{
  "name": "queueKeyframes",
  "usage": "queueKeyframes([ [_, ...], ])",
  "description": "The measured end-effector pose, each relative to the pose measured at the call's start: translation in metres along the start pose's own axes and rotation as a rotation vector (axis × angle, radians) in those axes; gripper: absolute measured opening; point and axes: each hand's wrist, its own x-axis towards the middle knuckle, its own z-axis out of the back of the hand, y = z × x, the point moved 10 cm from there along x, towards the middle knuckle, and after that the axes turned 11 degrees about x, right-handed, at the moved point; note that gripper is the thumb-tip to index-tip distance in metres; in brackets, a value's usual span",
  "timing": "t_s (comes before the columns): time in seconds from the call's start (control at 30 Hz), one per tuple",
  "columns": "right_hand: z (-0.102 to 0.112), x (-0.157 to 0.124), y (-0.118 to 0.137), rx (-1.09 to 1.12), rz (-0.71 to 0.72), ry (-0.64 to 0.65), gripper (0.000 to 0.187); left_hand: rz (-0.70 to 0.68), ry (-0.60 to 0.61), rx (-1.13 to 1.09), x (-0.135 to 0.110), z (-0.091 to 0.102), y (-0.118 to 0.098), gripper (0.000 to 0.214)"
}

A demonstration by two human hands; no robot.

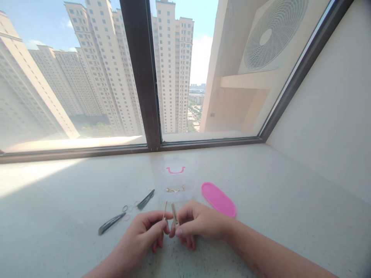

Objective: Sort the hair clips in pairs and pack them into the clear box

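Note:
Close together over the sill, my two hands each pinch a slim metal hair clip. My left hand is closed on one gold-toned hair clip, which points upward. Between the thumb and fingers of my right hand stands a second, wider-looking hair clip, tilted a little left. Just beyond them sits a clear plastic box with several small gold-coloured pieces inside. Its transparent lid part carries a pink handle. A pink oval tray or lid lies beside my right wrist.
Two dark hair clips lie to the left, one nearer and one farther. Small hair ties, including a dark one, lie between them. A brown window frame bounds the pale sill; a white wall rises at right.

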Motion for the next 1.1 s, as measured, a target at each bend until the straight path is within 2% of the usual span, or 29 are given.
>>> queueKeyframes([
  [0.4,-0.004,0.004,-0.003,0.113,-0.049,0.104,0.023,0.001,0.036,-0.059,0.001,0.000,-0.001,0.037],
  [0.7,-0.012,0.002,-0.002,0.213,-0.010,0.232,0.015,-0.023,0.070,-0.046,0.001,-0.003,0.000,0.027],
  [0.93,-0.012,0.000,0.002,-0.005,0.038,0.144,0.033,-0.038,0.079,-0.045,0.000,-0.004,0.001,0.022],
  [1.1,-0.013,-0.003,0.002,-0.174,0.006,0.072,0.018,-0.038,0.117,-0.105,-0.002,-0.007,0.000,0.022],
])
